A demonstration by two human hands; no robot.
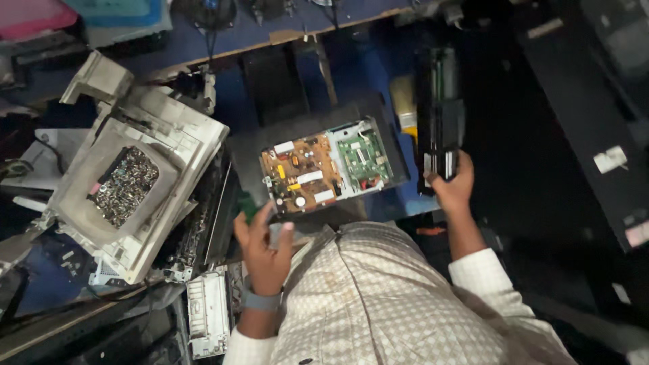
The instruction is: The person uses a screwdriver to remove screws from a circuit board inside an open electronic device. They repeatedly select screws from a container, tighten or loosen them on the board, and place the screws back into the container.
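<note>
Right hand (451,187) out wide, clamped on the long black cartridge (440,111); left hand (265,245) raised, fingers spread, at the circuit-board panel's (326,169) near edge.

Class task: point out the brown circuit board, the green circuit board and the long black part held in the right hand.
brown circuit board (299,173), head view, board's middle.
green circuit board (364,159), head view, board's middle.
long black part (440,101), head view, mid-length.
</note>
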